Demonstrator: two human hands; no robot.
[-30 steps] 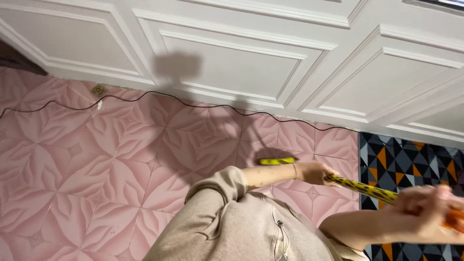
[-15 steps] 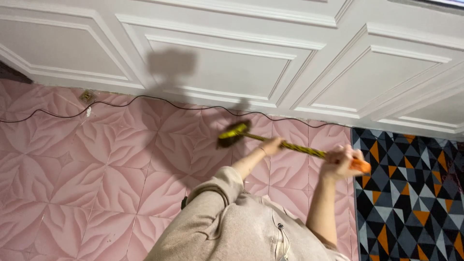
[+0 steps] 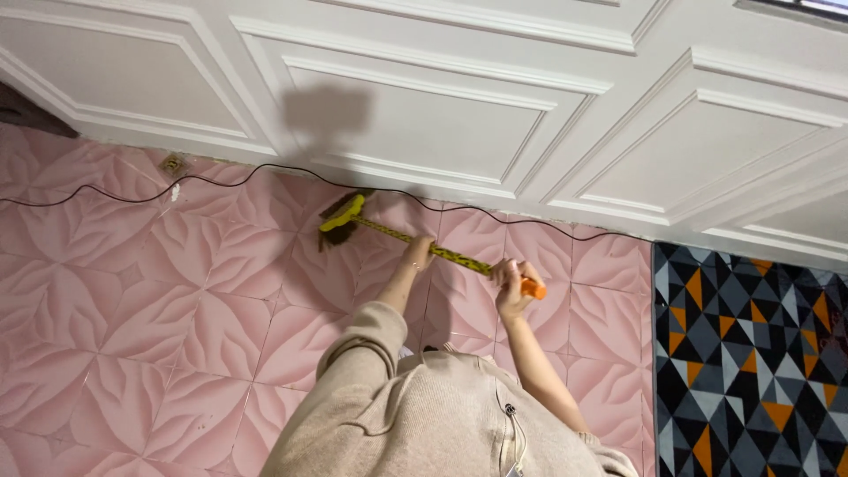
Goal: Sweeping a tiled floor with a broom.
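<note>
Both hands were clamped on the broom [image 3: 415, 245]: left hand [image 3: 419, 252] mid-handle, right hand [image 3: 511, 281] at its orange end. The bristle head touched the pink wall beside the black cable [image 3: 221, 181]; a stroke could probably snag it.

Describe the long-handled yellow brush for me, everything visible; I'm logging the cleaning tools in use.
The long-handled yellow brush has a yellow head with dark bristles, a thin yellow stick with dark spots, and an orange end grip. It is raised and slanted, head upper left, pressed against the pink embossed wall tiles just under the thin black cable. The left hand wraps the stick mid-length; the right hand holds near the orange grip.
</note>
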